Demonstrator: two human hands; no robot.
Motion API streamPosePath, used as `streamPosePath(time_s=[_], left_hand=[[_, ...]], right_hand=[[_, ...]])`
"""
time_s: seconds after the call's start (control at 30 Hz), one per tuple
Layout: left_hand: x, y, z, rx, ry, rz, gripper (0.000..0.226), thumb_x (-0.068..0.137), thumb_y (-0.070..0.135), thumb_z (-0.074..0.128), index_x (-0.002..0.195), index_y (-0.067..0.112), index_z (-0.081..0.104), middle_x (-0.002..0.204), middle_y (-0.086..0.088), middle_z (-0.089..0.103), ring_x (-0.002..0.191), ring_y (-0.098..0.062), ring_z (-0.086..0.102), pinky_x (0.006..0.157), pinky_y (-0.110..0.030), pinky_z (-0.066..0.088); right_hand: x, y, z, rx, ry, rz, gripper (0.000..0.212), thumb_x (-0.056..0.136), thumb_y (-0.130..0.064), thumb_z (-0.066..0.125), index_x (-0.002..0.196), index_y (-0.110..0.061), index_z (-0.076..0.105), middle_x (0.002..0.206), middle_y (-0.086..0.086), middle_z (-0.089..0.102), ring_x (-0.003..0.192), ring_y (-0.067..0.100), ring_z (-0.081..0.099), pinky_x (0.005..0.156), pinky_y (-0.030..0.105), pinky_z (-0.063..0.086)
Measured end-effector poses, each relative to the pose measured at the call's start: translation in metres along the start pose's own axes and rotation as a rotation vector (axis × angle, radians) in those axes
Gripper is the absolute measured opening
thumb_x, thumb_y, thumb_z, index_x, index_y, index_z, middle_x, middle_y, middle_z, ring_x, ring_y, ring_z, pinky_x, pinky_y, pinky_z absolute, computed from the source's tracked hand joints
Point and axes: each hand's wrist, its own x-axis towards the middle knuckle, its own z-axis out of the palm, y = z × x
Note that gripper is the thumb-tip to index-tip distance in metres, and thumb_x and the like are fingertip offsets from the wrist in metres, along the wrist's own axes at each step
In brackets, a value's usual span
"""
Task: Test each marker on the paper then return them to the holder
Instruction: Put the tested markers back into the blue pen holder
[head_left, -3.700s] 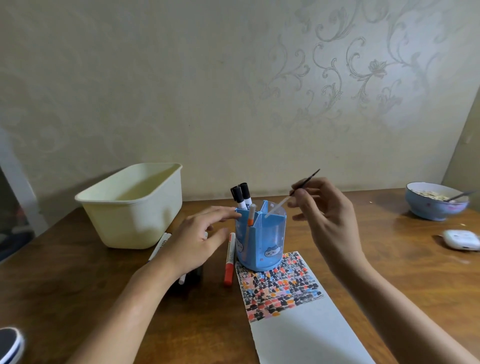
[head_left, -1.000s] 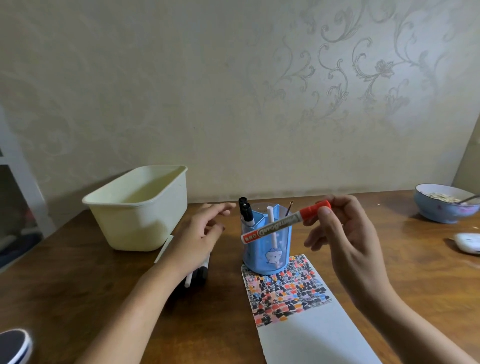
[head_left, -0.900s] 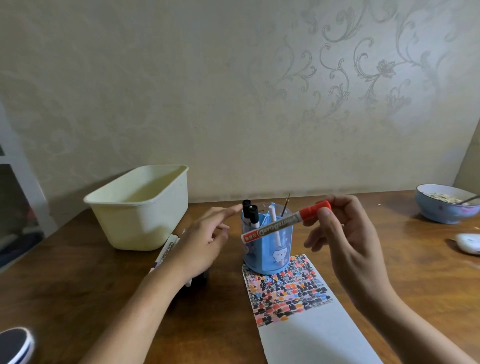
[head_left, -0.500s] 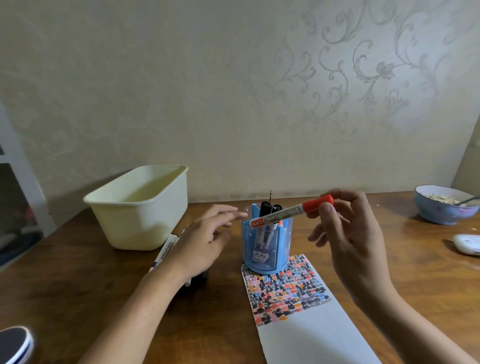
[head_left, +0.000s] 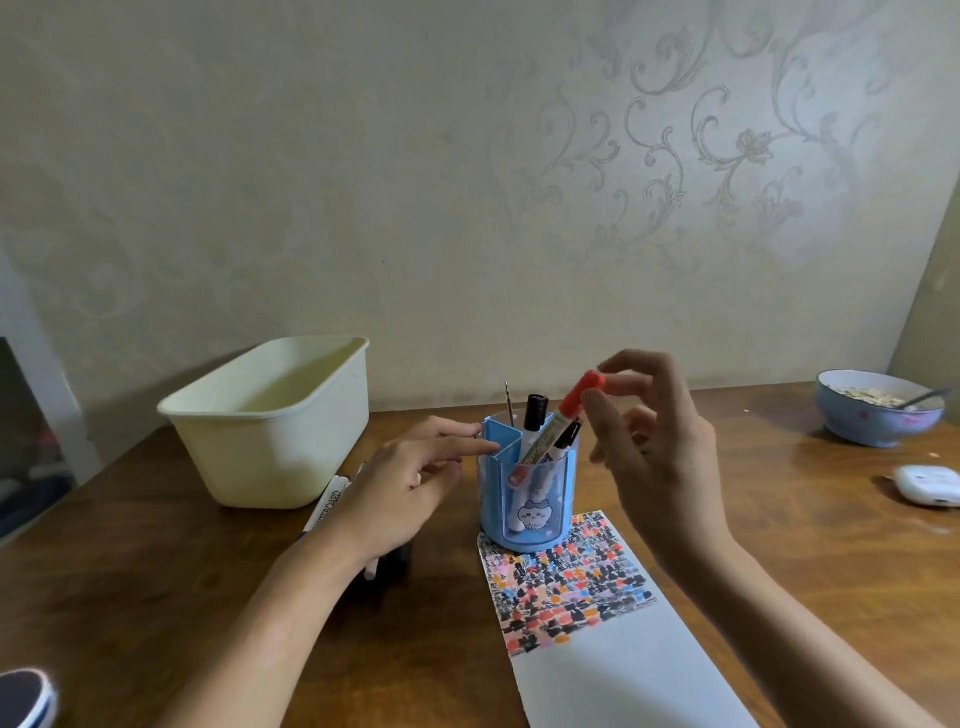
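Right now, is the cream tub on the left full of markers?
No. The cream tub shows a bare inside, while the markers stand in the blue holder beside it.

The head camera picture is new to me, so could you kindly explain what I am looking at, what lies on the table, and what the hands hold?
There is no machine: a person wears one wide-angle camera on the head, looking down at their own hands. The right hand pinches the cap end of an orange marker, whose lower end is already inside the blue holder. The left hand touches the holder's rim with straight fingers. The holder stands on the paper, which is covered in test marks at its far end. On the wooden table also sit a cream tub, a bowl and loose markers.
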Motion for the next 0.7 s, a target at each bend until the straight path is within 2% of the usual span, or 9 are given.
streamPosePath(time_s=[0.07, 0.17, 0.27, 0.33, 0.47, 0.53, 0.6, 0.7], left_hand=[[0.0, 0.0, -0.001, -0.017, -0.006, -0.016, 0.046, 0.099, 0.003, 0.053, 0.117, 0.042, 0.07, 0.133, 0.028, 0.053, 0.124, 0.002, 0.05, 0.1, -0.019, 0.045], [-0.001, 0.001, -0.001, -0.014, -0.013, -0.024, 0.049, 0.099, 0.003, 0.052, 0.118, 0.045, 0.068, 0.132, 0.032, 0.052, 0.124, 0.003, 0.051, 0.102, -0.018, 0.044], [-0.001, 0.003, -0.004, 0.011, -0.015, -0.02, 0.049, 0.099, 0.002, 0.051, 0.121, 0.044, 0.066, 0.131, 0.031, 0.053, 0.121, 0.003, 0.052, 0.099, -0.015, 0.044], [-0.001, 0.001, -0.005, 0.021, -0.02, -0.02, 0.05, 0.099, 0.003, 0.051, 0.126, 0.043, 0.063, 0.129, 0.028, 0.056, 0.117, 0.002, 0.054, 0.098, -0.018, 0.046], [-0.002, 0.0, -0.012, -0.001, -0.011, -0.065, 0.049, 0.1, 0.007, 0.052, 0.127, 0.046, 0.06, 0.125, 0.027, 0.059, 0.113, 0.004, 0.056, 0.094, -0.021, 0.048], [-0.003, -0.005, -0.016, 0.026, -0.001, -0.097, 0.05, 0.099, 0.005, 0.053, 0.124, 0.048, 0.061, 0.124, 0.026, 0.059, 0.112, 0.003, 0.056, 0.094, -0.021, 0.048], [-0.004, -0.017, -0.02, 0.128, -0.032, -0.138, 0.052, 0.097, 0.002, 0.055, 0.113, 0.051, 0.063, 0.121, 0.026, 0.059, 0.113, 0.003, 0.055, 0.099, -0.026, 0.047], [-0.007, -0.037, -0.023, 0.339, -0.183, -0.235, 0.053, 0.093, 0.004, 0.056, 0.093, 0.057, 0.061, 0.122, 0.02, 0.056, 0.119, -0.004, 0.05, 0.106, -0.036, 0.043]], right_hand=[[-0.001, 0.002, 0.003, -0.081, -0.046, -0.043, 0.022, 0.094, -0.035, 0.059, 0.115, -0.036, 0.052, 0.101, -0.016, 0.07, 0.066, 0.005, 0.066, 0.055, 0.028, 0.058], [-0.005, 0.007, 0.007, -0.197, -0.129, -0.116, 0.029, 0.094, -0.036, 0.052, 0.123, -0.034, 0.057, 0.109, -0.019, 0.067, 0.069, -0.001, 0.062, 0.057, 0.013, 0.049], [-0.01, 0.009, 0.01, -0.297, -0.227, -0.19, 0.032, 0.095, -0.033, 0.05, 0.125, -0.033, 0.063, 0.121, -0.012, 0.06, 0.07, 0.001, 0.058, 0.061, 0.012, 0.047], [-0.015, 0.009, 0.011, -0.369, -0.28, -0.232, 0.038, 0.094, -0.036, 0.048, 0.129, -0.035, 0.062, 0.129, -0.008, 0.054, 0.07, 0.001, 0.056, 0.06, 0.015, 0.05], [-0.019, 0.008, 0.008, -0.382, -0.273, -0.257, 0.043, 0.097, -0.04, 0.048, 0.138, -0.033, 0.057, 0.139, 0.0, 0.05, 0.07, -0.001, 0.052, 0.059, 0.02, 0.055], [-0.021, 0.008, 0.006, -0.343, -0.253, -0.26, 0.044, 0.098, -0.042, 0.045, 0.139, -0.028, 0.056, 0.137, 0.002, 0.051, 0.07, -0.002, 0.052, 0.059, 0.018, 0.053], [-0.026, 0.008, 0.003, -0.308, -0.24, -0.234, 0.037, 0.1, -0.037, 0.048, 0.132, -0.024, 0.06, 0.131, 0.001, 0.053, 0.071, 0.002, 0.056, 0.058, 0.017, 0.05], [-0.037, 0.01, 0.0, -0.275, -0.262, -0.191, 0.028, 0.096, -0.024, 0.059, 0.124, -0.024, 0.062, 0.123, -0.004, 0.054, 0.068, 0.004, 0.059, 0.055, 0.02, 0.051]])
